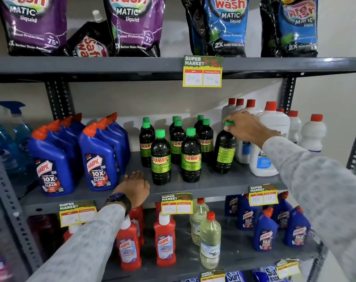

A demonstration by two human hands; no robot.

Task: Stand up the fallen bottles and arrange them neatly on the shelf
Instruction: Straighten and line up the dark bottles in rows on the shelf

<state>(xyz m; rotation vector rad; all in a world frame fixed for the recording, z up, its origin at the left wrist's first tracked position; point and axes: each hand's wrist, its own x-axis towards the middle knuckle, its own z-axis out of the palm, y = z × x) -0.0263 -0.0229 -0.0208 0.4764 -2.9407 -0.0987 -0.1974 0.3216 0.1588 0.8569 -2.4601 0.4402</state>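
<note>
Up on the middle shelf (223,181), the right hand (247,127) is clamped on the green cap of a tilted dark bottle (223,151) beside the standing Sunny bottles (190,157), while the left hand (135,187) rests open-palmed on the shelf edge.

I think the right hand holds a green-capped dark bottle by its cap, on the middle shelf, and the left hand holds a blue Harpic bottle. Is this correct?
Not quite. In the head view the left hand holds nothing: it rests flat on the middle shelf, near a blue Harpic bottle but not gripping it. The rest is right: the right hand grips the tilted green-capped dark bottle at its cap.
</note>
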